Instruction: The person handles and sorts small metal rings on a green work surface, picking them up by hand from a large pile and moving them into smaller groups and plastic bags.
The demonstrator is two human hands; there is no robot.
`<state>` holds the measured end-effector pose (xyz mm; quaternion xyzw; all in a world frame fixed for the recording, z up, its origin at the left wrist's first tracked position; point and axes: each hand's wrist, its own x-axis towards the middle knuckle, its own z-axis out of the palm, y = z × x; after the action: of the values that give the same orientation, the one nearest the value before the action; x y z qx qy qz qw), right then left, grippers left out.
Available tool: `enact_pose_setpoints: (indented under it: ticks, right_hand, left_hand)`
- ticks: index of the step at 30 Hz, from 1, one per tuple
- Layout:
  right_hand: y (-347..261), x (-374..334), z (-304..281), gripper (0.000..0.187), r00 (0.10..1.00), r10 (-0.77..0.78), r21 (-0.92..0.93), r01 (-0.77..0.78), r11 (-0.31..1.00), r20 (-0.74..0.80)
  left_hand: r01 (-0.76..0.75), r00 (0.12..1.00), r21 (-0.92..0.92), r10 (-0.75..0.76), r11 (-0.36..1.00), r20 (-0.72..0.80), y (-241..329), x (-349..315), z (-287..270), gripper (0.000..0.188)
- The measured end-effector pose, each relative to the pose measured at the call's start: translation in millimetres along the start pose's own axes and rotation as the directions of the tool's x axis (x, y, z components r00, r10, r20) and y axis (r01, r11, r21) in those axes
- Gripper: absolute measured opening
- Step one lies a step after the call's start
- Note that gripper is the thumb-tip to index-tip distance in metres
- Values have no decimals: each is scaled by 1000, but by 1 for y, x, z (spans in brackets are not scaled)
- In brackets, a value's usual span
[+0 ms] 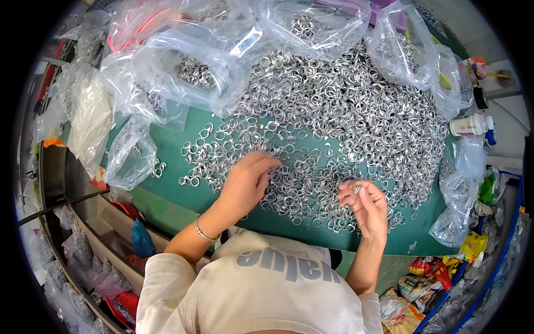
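A great many silver metal rings [356, 106] lie heaped on a green tabletop, thinning to a loose scatter toward me. My left hand [247, 181], a bracelet on its wrist, rests among the scattered rings left of centre. Its fingers are bent and drawn together; whatever is between the fingertips is hidden. To the right, just above the near edge of the scatter, my right hand [370, 209] is raised. A single silver ring [357, 190] is pinched between its thumb and fingers.
Clear plastic bags of rings [194, 72] line the far side. A small bag [132, 153] lies at left, another [453, 206] at the right edge. A white bottle [470, 125] stands at right. Below the table are a drawer-like compartment [105, 228] and colourful packets [428, 273].
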<state>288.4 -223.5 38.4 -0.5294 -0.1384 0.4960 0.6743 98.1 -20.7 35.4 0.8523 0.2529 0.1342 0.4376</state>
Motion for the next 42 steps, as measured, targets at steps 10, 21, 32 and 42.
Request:
enact_pose_setpoints:
  ticks: [10, 21, 32, 42]
  right_hand:
    - [26, 26, 76, 14, 955, -259, -898, 236, 371, 144]
    - [11, 20, 66, 18, 900, -399, -979, 202, 29, 174]
    - [23, 44, 83, 18, 945, -261, -869, 292, 400, 197]
    - [34, 22, 87, 12, 984, -54, -479, 129, 868, 167]
  left_hand:
    - [-197, 979, 474, 144, 858, 147, -13, -1, 12, 36]
    - [-109, 979, 436, 171, 894, -106, -6, -13, 1, 32]
    - [-95, 984, 113, 110, 989, -137, 0, -2, 8, 17]
    - [40, 999, -149, -43, 988, -13, 17, -32, -4, 11]
